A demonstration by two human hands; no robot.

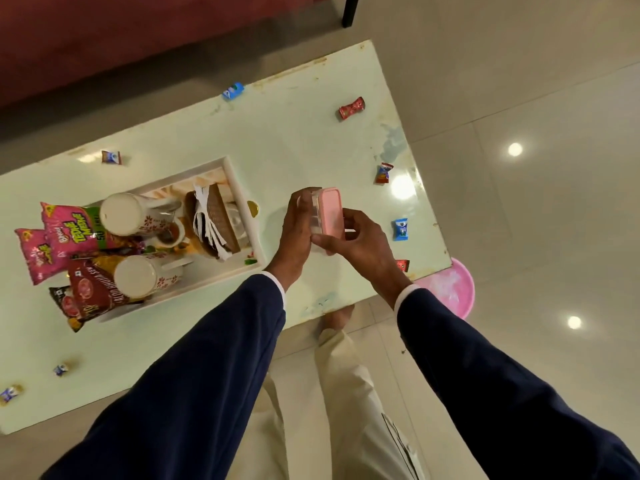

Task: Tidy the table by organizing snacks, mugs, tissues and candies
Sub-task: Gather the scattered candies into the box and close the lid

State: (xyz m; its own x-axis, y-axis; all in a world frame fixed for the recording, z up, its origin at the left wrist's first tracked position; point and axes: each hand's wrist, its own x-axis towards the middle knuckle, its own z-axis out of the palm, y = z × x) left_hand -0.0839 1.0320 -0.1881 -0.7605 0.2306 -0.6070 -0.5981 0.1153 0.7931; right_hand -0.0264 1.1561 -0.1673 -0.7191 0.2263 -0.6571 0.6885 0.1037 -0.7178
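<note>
Both hands hold a small clear box with a pink lid (329, 213) above the pale green table (298, 140). My left hand (298, 227) grips its left side, and my right hand (360, 242) grips its right side and lower end. A white tray (242, 188) at the left holds two upside-down floral mugs (131, 214) (145, 277), a woven tissue holder with white tissues (211, 220) and snack packets (65, 233). Wrapped candies lie scattered: a blue one (233, 90), a red one (352, 107), an orange-red one (383, 173) and a blue one (400, 229).
More candies lie at the table's far left edge (110, 157) and near left corner (61, 368) (10, 393). A red candy (402, 265) sits by the right edge. A pink basin (450, 289) stands on the tiled floor beside the table. A dark red sofa (104, 39) runs behind.
</note>
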